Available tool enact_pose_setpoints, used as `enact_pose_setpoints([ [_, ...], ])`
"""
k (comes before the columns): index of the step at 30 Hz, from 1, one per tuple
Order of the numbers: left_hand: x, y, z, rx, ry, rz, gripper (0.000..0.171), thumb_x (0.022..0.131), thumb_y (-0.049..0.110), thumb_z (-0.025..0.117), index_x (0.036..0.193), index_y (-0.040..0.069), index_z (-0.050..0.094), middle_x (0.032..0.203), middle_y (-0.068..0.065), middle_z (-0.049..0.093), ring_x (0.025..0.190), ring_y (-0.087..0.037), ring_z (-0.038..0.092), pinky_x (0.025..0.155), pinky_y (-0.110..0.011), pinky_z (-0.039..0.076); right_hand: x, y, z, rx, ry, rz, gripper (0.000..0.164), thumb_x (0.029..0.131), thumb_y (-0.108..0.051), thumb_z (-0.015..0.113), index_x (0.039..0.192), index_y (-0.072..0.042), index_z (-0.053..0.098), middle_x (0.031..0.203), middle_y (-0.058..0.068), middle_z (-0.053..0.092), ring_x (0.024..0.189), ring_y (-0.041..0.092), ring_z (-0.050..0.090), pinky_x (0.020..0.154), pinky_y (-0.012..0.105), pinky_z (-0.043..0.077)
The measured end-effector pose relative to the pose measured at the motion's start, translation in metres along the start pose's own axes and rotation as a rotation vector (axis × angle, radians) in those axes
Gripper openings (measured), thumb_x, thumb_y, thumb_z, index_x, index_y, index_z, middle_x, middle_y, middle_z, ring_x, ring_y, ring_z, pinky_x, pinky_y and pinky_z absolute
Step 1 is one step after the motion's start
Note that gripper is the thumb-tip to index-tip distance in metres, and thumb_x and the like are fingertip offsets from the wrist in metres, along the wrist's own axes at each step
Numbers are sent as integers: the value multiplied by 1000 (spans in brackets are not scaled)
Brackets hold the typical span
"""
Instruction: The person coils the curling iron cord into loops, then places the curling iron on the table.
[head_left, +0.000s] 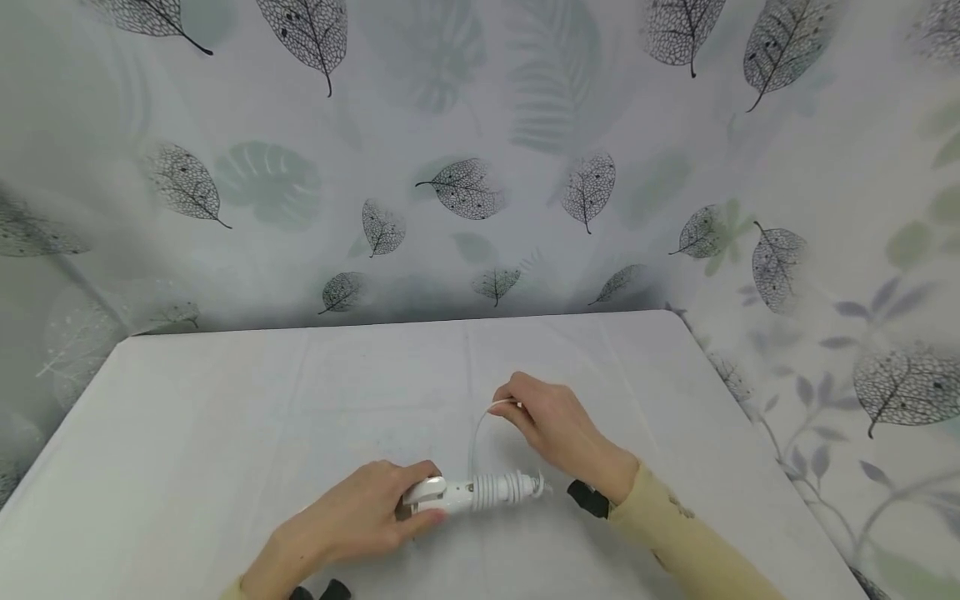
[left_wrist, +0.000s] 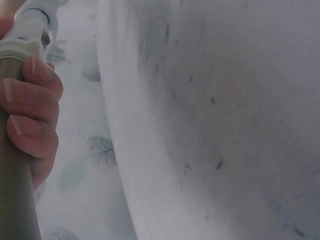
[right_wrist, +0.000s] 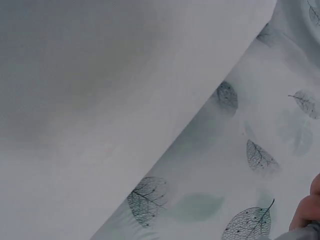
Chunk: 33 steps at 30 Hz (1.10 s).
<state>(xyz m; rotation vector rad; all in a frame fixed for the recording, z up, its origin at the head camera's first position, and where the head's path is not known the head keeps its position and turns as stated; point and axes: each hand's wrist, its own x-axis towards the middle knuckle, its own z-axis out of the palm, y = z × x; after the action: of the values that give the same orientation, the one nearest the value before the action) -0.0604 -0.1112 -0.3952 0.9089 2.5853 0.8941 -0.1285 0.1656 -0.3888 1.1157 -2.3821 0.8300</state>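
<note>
A white curling iron (head_left: pixel 454 497) lies crosswise near the table's front middle. Its lever sits at the left, and a white cord (head_left: pixel 493 490) is wound in several turns round its handle. My left hand (head_left: pixel 375 510) grips the iron at its left part. In the left wrist view, curled fingers (left_wrist: pixel 32 95) wrap the grey-brown barrel (left_wrist: pixel 15 165), just below the white section. My right hand (head_left: pixel 558 425) is raised above and right of the coils. Its thumb and fingers pinch the loose cord length, which arcs up from the windings. Only fingers (right_wrist: pixel 307 210) show at the right wrist view's edge.
A white cloth-covered table (head_left: pixel 225 417) spreads around the hands. Leaf-patterned fabric (head_left: pixel 465 242) stands behind it and along both sides. Black wrist devices (head_left: pixel 588 498) show at both wrists.
</note>
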Motion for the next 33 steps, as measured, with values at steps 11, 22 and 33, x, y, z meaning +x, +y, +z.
enact_pose_setpoints([
  [11,9,-17,-1,-40,-21,-75,42,95,60,56,115,23,63,74,16,54,61,1,46,57,-21,39,-9,-39,-11,58,70,-44,6,94,-19,70,94,-16,65,76,-9,56,55,-3,34,52,7,31],
  [22,10,-19,-7,19,20,-137,48,95,63,53,121,24,61,75,14,56,59,-1,45,54,-23,38,-30,-58,-1,158,121,-27,5,93,-16,71,97,-15,68,73,-10,55,56,-5,36,52,5,31],
  [33,8,-15,-17,-15,158,-240,44,94,63,55,121,29,60,70,11,53,60,-4,44,55,-23,37,-57,-75,10,543,-38,209,21,98,1,60,111,-12,69,82,0,65,66,-1,53,56,18,49],
])
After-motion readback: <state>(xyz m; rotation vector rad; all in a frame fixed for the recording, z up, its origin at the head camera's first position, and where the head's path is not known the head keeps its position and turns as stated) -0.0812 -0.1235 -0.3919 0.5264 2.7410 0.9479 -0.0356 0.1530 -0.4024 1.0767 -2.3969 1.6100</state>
